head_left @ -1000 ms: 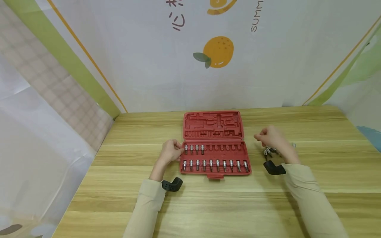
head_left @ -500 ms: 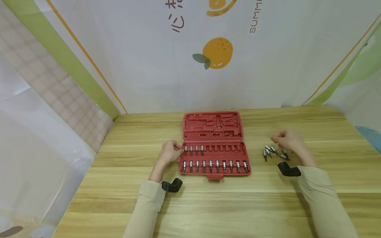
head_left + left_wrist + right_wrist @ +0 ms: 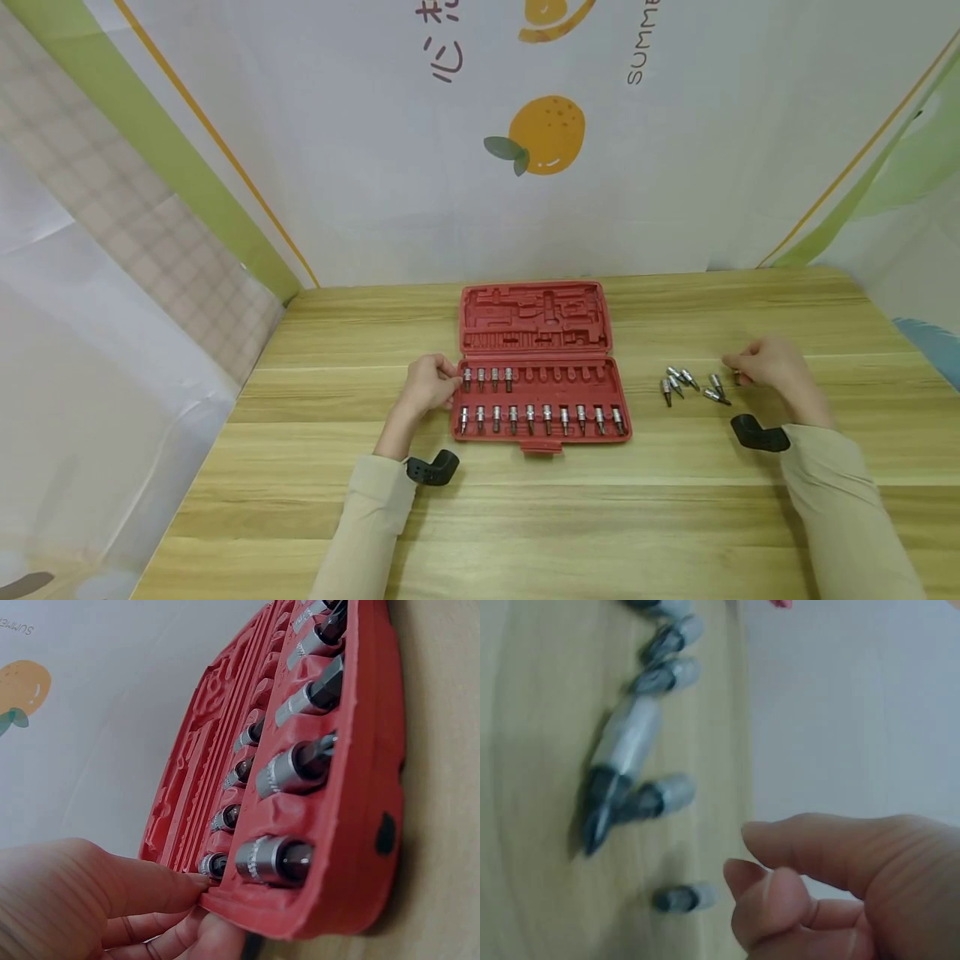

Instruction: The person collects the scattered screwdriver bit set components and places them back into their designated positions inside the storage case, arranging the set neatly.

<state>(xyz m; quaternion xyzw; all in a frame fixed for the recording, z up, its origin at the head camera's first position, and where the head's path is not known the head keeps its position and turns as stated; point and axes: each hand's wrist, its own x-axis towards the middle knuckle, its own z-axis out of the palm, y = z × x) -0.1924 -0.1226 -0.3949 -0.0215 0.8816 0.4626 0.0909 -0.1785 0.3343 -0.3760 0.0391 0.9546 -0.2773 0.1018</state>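
Observation:
A red plastic socket case lies unfolded on the wooden table, its moulded lid at the back. In the left wrist view my left hand grips the case's near-left corner, thumb on top and fingers underneath. Bit sockets fill the front row; several more sit at the left of the back row, with vacant slots to their right. My right hand hovers over the table, fingers loosely curled, a gap between thumb and fingertips. Close to those fingertips lies a single bit socket.
More loose bit sockets are scattered right of the case, between it and my right hand. A latch tab sticks out at the case's front. Behind the table hangs a white printed cloth.
My right hand has moved rightward, from beside the case across the loose sockets to the rightmost one, uncovering the others. My left hand keeps its grip on the case.

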